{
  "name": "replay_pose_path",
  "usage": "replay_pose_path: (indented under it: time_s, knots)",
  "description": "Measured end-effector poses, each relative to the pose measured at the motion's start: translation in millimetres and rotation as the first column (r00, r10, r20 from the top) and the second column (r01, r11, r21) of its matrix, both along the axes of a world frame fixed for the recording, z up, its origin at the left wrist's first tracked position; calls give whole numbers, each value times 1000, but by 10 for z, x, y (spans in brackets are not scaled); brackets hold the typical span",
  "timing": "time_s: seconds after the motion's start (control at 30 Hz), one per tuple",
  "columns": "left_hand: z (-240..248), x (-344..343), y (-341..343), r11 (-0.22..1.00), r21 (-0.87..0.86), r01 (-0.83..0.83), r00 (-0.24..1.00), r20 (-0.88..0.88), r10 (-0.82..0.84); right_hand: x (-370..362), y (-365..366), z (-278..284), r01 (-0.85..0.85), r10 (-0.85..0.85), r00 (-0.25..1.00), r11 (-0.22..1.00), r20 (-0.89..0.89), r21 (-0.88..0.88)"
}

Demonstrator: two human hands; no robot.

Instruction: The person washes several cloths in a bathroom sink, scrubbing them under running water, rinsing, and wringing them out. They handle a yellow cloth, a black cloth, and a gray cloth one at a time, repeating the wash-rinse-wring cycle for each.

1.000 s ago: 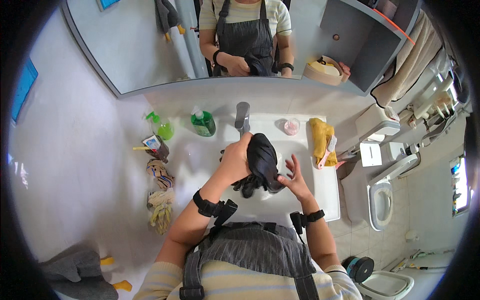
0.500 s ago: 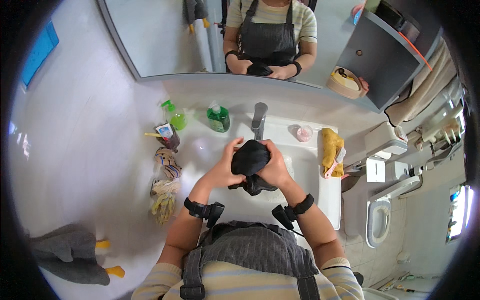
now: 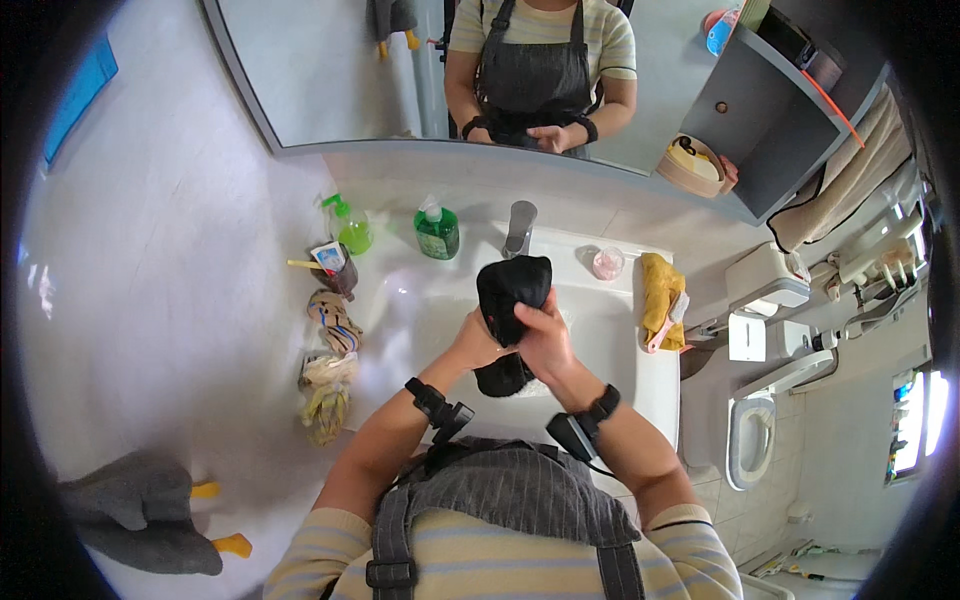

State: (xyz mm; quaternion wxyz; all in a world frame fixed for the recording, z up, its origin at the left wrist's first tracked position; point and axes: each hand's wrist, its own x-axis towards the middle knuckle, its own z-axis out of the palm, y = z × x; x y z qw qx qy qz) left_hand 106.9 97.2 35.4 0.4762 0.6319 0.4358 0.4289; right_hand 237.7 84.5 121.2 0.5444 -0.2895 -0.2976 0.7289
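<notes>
Black cloth (image 3: 513, 283) held up over the white sink (image 3: 612, 325), in front of the grey tap (image 3: 520, 225); one bunched part stands above the hands, another hangs below them. Right hand (image 3: 546, 338): closed on the cloth, thumb laid across its near face. Left hand (image 3: 481, 342): against the cloth's left side, fingers mostly hidden — cannot tell how firmly they are closed. White froth shows in the basin just beside the hanging part.

Sink top, left to right: pump bottle (image 3: 355, 234) with green liquid, then a green bottle (image 3: 437, 234), both behind the basin. Nearer along the left side, a dark cup (image 3: 343, 279) holding a tube, then a striped cloth (image 3: 335, 320) and pale yellowish cloths (image 3: 327, 405) in a row. Right of the tap, a small clear jar (image 3: 608, 264) with pink contents; on the right ledge, a mustard cloth (image 3: 660, 285) with a pink-handled brush (image 3: 668, 322) lying on it.

Room: mirror (image 3: 340, 75) above the sink, grey shelf (image 3: 770, 140) at its right end. Further right — a toilet (image 3: 750, 445) on a tiled floor, bright window (image 3: 915, 425) beyond. Grey towel (image 3: 130, 510) with orange tabs, lower left.
</notes>
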Motion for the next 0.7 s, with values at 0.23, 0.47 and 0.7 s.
replay_pose_path:
  time_s: [0.23,0.47,0.7]
  knots:
    - [230,42,103,825,-439,356,923,304,-236,997,-265,-72,-469,-448,358,673,819,573]
    - [438,253,222,628,-550,550,794,111,-598,1205,90,16,-862,-826,14,275,563,425]
    - [377,315,310,555,-611,565,631,-113,-767,1064,322,-52,-908,-415,-57,399,908,126]
